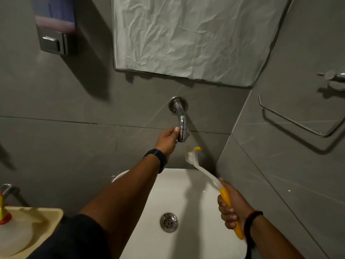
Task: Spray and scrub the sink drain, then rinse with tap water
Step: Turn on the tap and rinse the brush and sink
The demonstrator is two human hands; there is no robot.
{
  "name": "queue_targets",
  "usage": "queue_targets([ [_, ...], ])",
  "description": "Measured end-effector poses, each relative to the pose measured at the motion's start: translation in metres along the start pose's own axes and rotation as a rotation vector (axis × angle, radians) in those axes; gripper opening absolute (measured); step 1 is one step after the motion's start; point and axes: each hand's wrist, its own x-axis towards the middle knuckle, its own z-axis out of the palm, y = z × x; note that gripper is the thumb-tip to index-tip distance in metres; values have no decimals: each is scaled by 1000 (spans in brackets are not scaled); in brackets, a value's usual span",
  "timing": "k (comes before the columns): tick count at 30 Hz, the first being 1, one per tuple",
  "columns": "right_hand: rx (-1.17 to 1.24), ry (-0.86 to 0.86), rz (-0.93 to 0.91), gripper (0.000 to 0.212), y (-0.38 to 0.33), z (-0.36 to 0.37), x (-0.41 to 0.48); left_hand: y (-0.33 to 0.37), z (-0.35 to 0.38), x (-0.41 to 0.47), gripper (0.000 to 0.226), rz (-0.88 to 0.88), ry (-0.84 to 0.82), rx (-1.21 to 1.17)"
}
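A white sink sits below me with a round metal drain at its bottom. Above it a chrome tap sticks out of the grey tiled wall. My left hand reaches up and grips the tap's end, thumb on its side. No water shows under the tap. My right hand holds the yellow handle of a scrub brush; its white bristle head is raised above the sink's back rim, just below the tap.
A spray bottle with a yellow and red top stands on a cream shelf at the lower left. A soap dispenser hangs on the wall at upper left. A covered mirror and a wire holder are on the walls.
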Motion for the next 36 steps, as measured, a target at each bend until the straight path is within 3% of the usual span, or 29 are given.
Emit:
queue_targets([
  [6, -30, 9, 22, 74, 2, 13, 9, -9, -5, 15, 35, -76, -140, -154],
  [9, -37, -8, 47, 73, 5, 17, 5, -6, -7, 16, 26, -63, -76, -97],
  [13, -125, 26, 36, 71, 3, 21, -10, -1, -11, 7, 15, 90, 30, 67],
  [16, -304, 186, -32, 71, 3, 27, -21, 9, -9, 5, 13, 100, 30, 147],
  [22, -881, 607, -425, 73, 6, 33, -36, 18, -4, 3, 15, 54, 86, 303],
  [26, -1106, 736, -495, 70, 4, 34, -46, 21, -2, 2, 16, 42, 103, 327],
  [28, -1051, 696, -444, 70, -1, 39, -48, 21, -1, 3, 16, 39, 113, 338],
  [32, -418, 356, -135, 67, -9, 42, -51, 20, 0, 4, 22, 25, 131, 350],
  [36, -150, 72, 57, 67, -10, 32, -56, 18, -1, 5, 26, 24, 130, 346],
])
